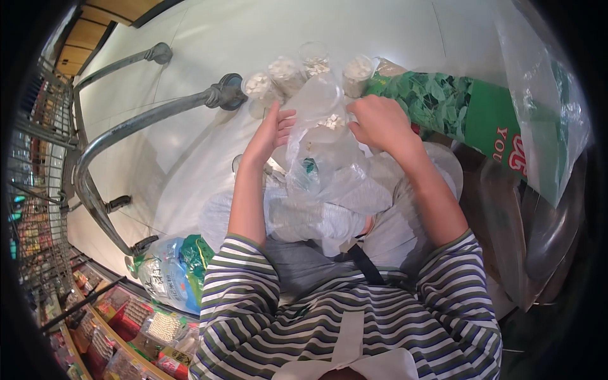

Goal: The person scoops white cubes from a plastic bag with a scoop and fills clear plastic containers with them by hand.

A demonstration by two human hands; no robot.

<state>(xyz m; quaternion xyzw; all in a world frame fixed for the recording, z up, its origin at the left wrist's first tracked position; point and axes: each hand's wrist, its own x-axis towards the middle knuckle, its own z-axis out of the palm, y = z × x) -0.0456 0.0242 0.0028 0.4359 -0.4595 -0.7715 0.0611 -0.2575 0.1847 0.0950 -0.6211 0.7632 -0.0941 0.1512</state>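
item: clear plastic bag (345, 174), slack and crumpled. place: between the two grips, over the lap, its long axis running away from the body toward a row of cups. contents: small white pieces (332, 121), bunched toward its far end (whether they lie loose or in an inner cup, the film hides); a dark green patch shows lower down. nearer hand: the right, whose fingertips stand just beside the white pieces.

left grip (271, 134): on the bag's left side, loosely cupped, thumb apart from the bent fingers; nothing seen inside it, contact with the film unclear.

right grip (382, 123): on the bag's right side, back of the hand uppermost, fingers curled, thumb and forefinger reaching in; cannot tell whether film is pinched between them.

containers, four, clear, standing on the pale floor (411, 31) beyond the grips:
– first cup (256, 106), just past the left thumb; white pieces to near the rim.
– second cup (283, 84), ahead of the left grip; likewise well filled.
– third cup (314, 49), farthest out, midway between the grips; pieces lower down, upper wall bare.
– fourth cup (355, 88), straight ahead of the right grip; well filled.

also: green printed packet (487, 117), right of the right grip; metal frame (126, 132) on casters, left of the left grip.
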